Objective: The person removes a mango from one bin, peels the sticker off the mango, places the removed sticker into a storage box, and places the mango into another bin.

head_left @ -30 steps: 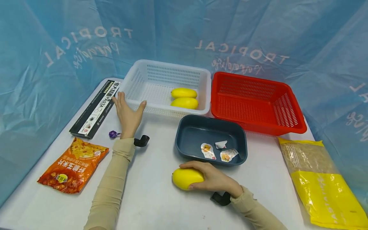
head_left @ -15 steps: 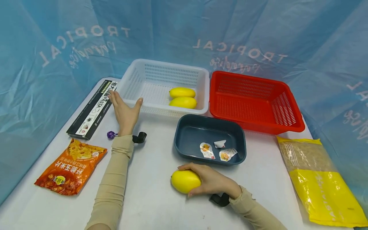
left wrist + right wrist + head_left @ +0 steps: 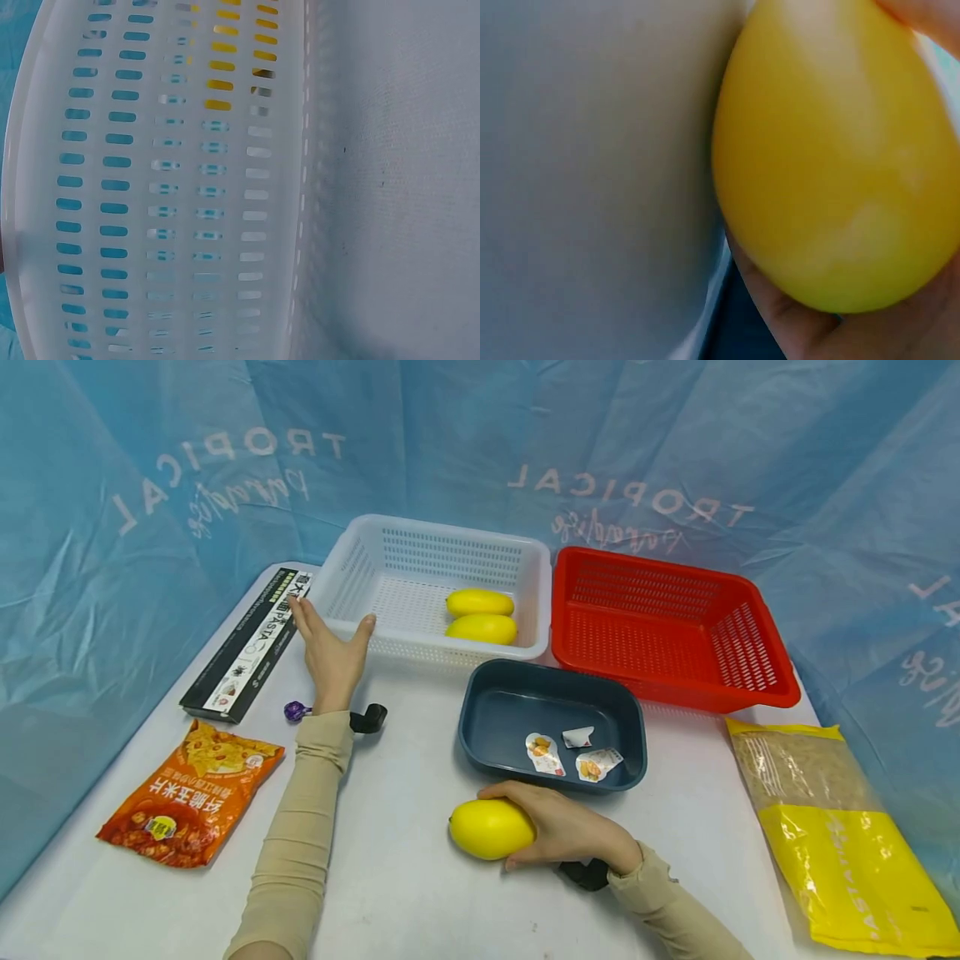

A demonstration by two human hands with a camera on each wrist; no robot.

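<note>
One yellow mango [image 3: 489, 827] lies on the white counter [image 3: 405, 877] at about 6 o'clock from the dark blue tray [image 3: 487, 752], and the right hand [image 3: 564, 831] has its fingers curled around the mango's right side, the thumb underneath in the right wrist view. The grip looks firm, but the fruit is smooth and round, so the person does well to keep the palm close behind it and not to pinch only with the fingertips, otherwise it may slip out.

Two more mangoes [image 3: 481, 616] already lie in the white basket [image 3: 352, 568], at 12 o'clock from the tray. The left hand [image 3: 332, 653] is flat, fingers straight, holding nothing, with the thumb touching the basket's near left corner; kept there, it steadies the light basket against sliding.

If the mango goes to the others, the way passes over the blue tray, so it should be lifted well above its rim and above the basket wall, and set down in the free space at 9 o'clock from the two fruits
</note>
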